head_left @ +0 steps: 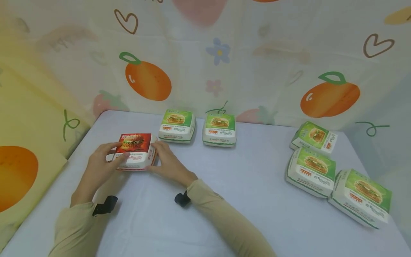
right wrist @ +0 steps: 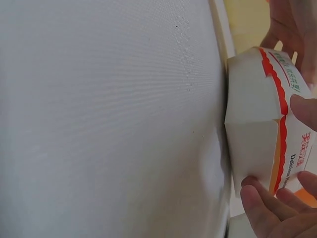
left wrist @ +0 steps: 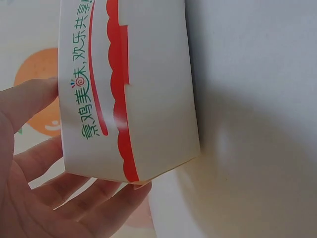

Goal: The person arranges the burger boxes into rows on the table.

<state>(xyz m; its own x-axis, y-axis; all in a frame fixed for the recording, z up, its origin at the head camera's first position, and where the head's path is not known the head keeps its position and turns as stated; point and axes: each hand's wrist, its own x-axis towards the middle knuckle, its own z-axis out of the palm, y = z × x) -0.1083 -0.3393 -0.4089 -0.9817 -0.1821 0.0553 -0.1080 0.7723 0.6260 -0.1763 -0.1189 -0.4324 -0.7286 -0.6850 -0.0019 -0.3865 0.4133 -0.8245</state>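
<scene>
A red-topped burger box (head_left: 136, 142) rests on the white table at the left, its lid printed with a burger. My left hand (head_left: 97, 167) holds its left side, the thumb over the front of the lid. On the opposite side my right hand (head_left: 170, 165) grips the right edge, with the thumb near the front corner. In the left wrist view the white box wall (left wrist: 158, 99) shows a red scalloped band, and fingers reach around its far side. The right wrist view shows the box (right wrist: 252, 94) sitting on the cloth between both hands.
Two green-topped burger boxes (head_left: 177, 125) (head_left: 219, 129) stand side by side at the table's back edge. Three more green boxes (head_left: 314, 137) (head_left: 311, 171) (head_left: 361, 198) lie close together at the right. Behind hangs a patterned curtain (head_left: 257, 82).
</scene>
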